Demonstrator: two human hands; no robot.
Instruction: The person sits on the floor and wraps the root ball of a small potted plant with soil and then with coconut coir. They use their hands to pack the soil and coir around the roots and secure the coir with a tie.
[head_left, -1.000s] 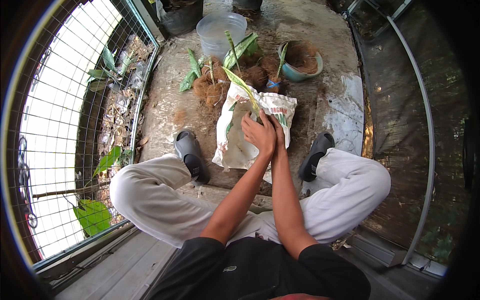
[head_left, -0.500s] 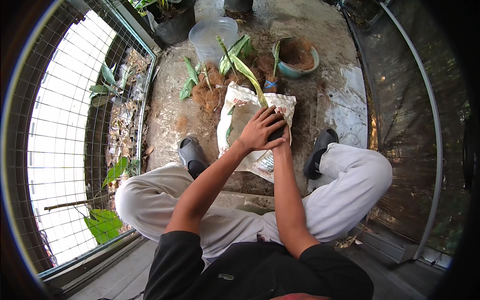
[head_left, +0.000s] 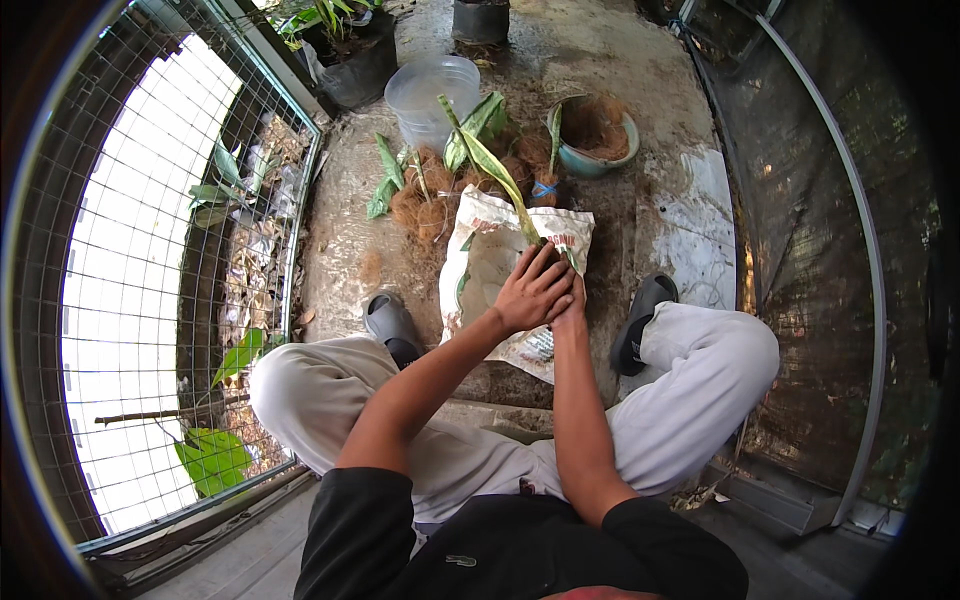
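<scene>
The fingers (head_left: 548,274) of both hands are bent and held close together, and between them they hold a dark lump (head_left: 545,253) at the base of a long leaf (head_left: 511,188). The left hand (head_left: 530,294) lies over the lump from the left side. The right hand (head_left: 573,302) is cupped at its right side, pressed against the left one. Most of the lump is hidden under the fingers, so I cannot tell its full shape. The leaf, green with yellow edges, rises out of the fingers and leans forward and to the left.

Directly below the fingers lies a white sack (head_left: 574,226) with a pale, dirty patch, spread on the floor (head_left: 345,205). Ahead of the fingers, just past the sack, several balls of brown fibre (head_left: 424,214) sit close together, with green leaves standing in them. One wrapped ball (head_left: 545,192) nearly straight ahead has a blue tie. Farther ahead and to the left stands a clear plastic pot (head_left: 420,108); ahead and to the right is a greenish bowl (head_left: 588,165) with fibre inside. Well apart from the fingers, far ahead, stands a black pot (head_left: 480,22).
</scene>
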